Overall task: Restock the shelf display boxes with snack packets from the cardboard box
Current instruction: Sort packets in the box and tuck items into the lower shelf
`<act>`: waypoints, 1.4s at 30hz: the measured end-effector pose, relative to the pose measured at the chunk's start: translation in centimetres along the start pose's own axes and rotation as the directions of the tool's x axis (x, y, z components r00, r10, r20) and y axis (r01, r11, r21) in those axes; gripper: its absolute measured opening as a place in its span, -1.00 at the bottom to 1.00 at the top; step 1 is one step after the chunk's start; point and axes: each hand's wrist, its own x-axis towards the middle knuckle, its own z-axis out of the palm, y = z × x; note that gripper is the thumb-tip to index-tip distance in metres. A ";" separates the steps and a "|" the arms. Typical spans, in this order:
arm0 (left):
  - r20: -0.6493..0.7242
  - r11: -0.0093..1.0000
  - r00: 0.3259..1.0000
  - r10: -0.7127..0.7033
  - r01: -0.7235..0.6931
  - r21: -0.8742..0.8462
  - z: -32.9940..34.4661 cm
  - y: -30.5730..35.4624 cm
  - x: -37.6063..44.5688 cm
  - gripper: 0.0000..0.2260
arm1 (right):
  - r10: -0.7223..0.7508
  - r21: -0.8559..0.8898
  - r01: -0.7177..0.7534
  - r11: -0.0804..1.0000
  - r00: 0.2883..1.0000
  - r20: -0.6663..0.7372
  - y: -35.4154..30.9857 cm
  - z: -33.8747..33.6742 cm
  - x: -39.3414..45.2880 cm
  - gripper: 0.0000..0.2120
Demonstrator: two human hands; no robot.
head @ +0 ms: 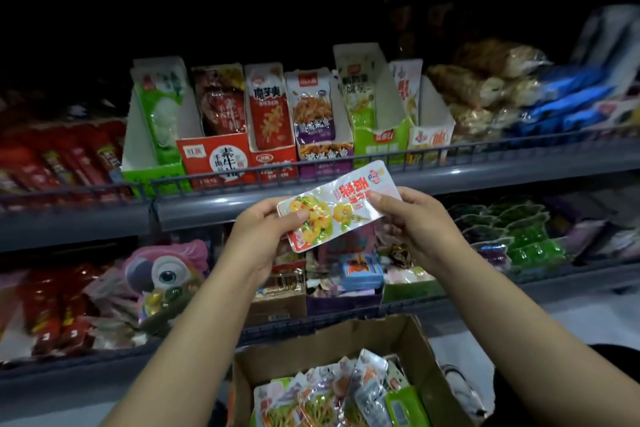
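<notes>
A white snack packet (337, 204) with yellow food and red lettering is held slanted in front of the upper shelf rail. My left hand (265, 236) pinches its lower left end, and my right hand (408, 222) pinches its upper right end. Below, the open cardboard box (426, 350) holds several more packets (332, 395). On the upper shelf stands a row of display boxes: a green one (152, 173), a red one (214, 159), a purple one (323, 158), another green one (379, 142) and a white one (431, 139).
A grey wire rail (485, 149) runs along the upper shelf's front edge. Red packets lie at the left, blue bags (568, 97) at the right. The lower shelf holds a pink parrot toy (166, 274), small boxes and green jelly cups (530, 243).
</notes>
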 end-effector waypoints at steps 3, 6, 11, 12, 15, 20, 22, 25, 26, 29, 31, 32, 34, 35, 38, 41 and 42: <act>0.021 0.997 0.999 0.036 -0.034 -0.069 1.6 0.7 0.5 -0.85 | -0.019 -0.075 0.018 0.997 1.000 -0.018 -2.1 -0.2 1.0 -0.87; 0.012 0.992 0.993 0.115 -0.114 -0.055 3.5 1.4 1.6 -0.84 | -0.106 -0.189 0.097 0.977 0.994 -0.034 -4.9 -1.2 2.2 -0.91; 0.065 0.951 0.951 0.301 -0.304 0.054 8.0 3.0 3.3 -0.82 | -0.279 -0.365 0.228 0.902 0.956 -0.092 -9.8 -4.0 3.8 -0.90; 0.080 0.922 0.929 0.361 -0.368 0.119 9.0 3.1 3.7 -0.80 | -0.315 -0.403 0.248 0.881 0.943 -0.108 -10.7 -4.7 4.3 -0.90; 0.169 0.757 0.834 0.525 -0.548 0.356 11.7 2.9 5.0 -0.75 | -0.429 -0.600 0.260 0.757 0.890 -0.156 -13.4 -7.0 5.8 -0.90; 0.345 0.339 0.653 0.674 -0.688 0.642 14.8 2.0 7.3 -0.60 | -0.599 -0.757 0.284 0.589 0.782 -0.173 -17.1 -9.1 8.6 -0.77; 0.400 0.261 0.652 0.644 -0.678 0.687 15.7 1.7 8.1 -0.56 | -0.662 -0.805 0.293 0.516 0.733 -0.157 -18.0 -9.1 10.0 -0.83; 0.422 0.177 0.676 0.605 -0.631 0.756 16.5 1.0 9.2 -0.52 | -0.688 -0.888 0.214 0.406 0.712 -0.143 -18.3 -8.8 12.7 -0.86; 0.420 0.153 0.671 0.611 -0.620 0.769 16.7 0.8 9.5 -0.51 | -0.680 -0.912 0.177 0.370 0.720 -0.136 -18.1 -8.6 13.8 -0.76; 0.413 0.088 0.642 0.646 -0.600 0.795 16.8 0.5 10.3 -0.51 | -0.610 -0.960 0.106 0.259 0.789 -0.077 -17.5 -8.2 16.6 -0.70; 0.409 0.048 0.624 0.666 -0.583 0.811 16.8 0.3 10.7 -0.52 | -0.516 -0.988 0.064 0.140 0.856 -0.018 -17.4 -7.8 18.0 -0.80; 0.403 0.044 0.612 0.681 -0.583 0.812 16.9 0.2 10.8 -0.52 | -0.473 -0.994 0.058 0.098 0.881 0.005 -17.3 -7.6 18.6 -0.81; 0.385 0.029 0.579 0.719 -0.578 0.815 16.9 -0.2 11.1 -0.50 | -0.409 -0.996 0.066 0.058 0.912 0.037 -17.2 -7.4 19.6 -0.82; 0.384 0.020 0.566 0.730 -0.578 0.816 16.8 -0.4 11.2 -0.48 | -0.394 -0.997 0.069 0.022 0.918 0.055 -17.0 -7.4 20.0 -0.83; 0.382 -0.007 0.538 0.751 -0.572 0.820 16.7 -0.5 11.3 -0.43 | -0.397 -0.993 0.090 -0.072 0.911 0.112 -16.3 -7.3 21.0 -0.77; 0.403 -0.048 0.521 0.753 -0.567 0.822 16.5 -0.5 11.2 -0.41 | -0.435 -0.986 0.108 -0.127 0.887 0.153 -15.6 -7.3 21.8 -0.76; 0.408 -0.058 0.516 0.753 -0.566 0.822 16.5 -0.5 11.2 -0.40 | -0.443 -0.986 0.102 -0.132 0.884 0.151 -15.4 -7.2 22.0 -0.76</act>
